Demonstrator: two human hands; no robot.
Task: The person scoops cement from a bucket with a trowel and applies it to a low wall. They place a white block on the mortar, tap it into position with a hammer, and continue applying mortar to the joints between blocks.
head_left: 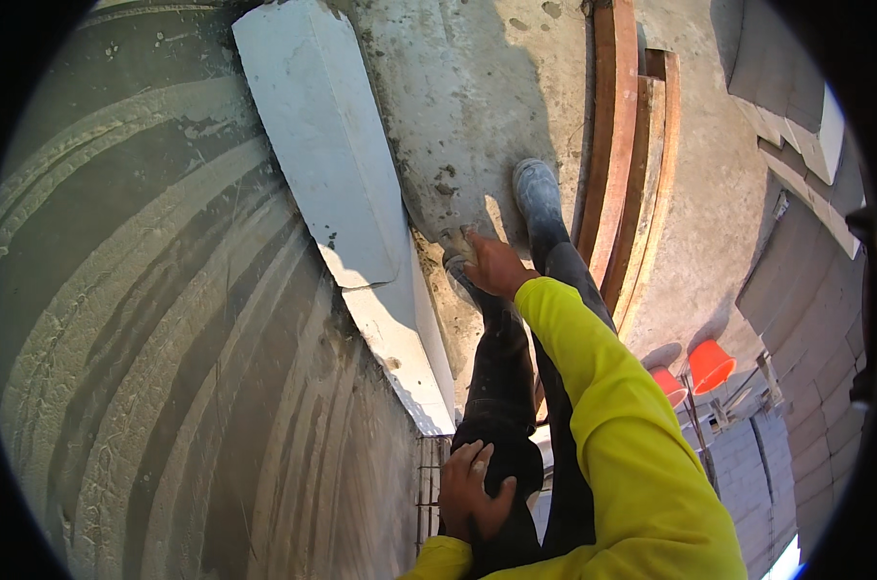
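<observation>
My right hand [497, 266] reaches down in front of me, over the toe of my left boot [460, 280]. Its fingers are drawn together around something greyish at the fingertips, too small to name. My left hand [475, 491] rests on my left thigh with its fingers apart, holding nothing. Just left of my legs, a row of pale blocks [324, 145] runs along the foot of the wall, partly in shadow. My right boot [538, 198] stands on the dusty concrete floor.
A grey wall [158, 319] with ridged mortar bands rises at the left. Long wooden beams [614, 126] lie on the concrete floor [458, 97] to my right. Two orange buckets [711, 366] sit farther right, near stacked grey blocks [810, 319]. Metal mesh [429, 483] shows beside my left thigh.
</observation>
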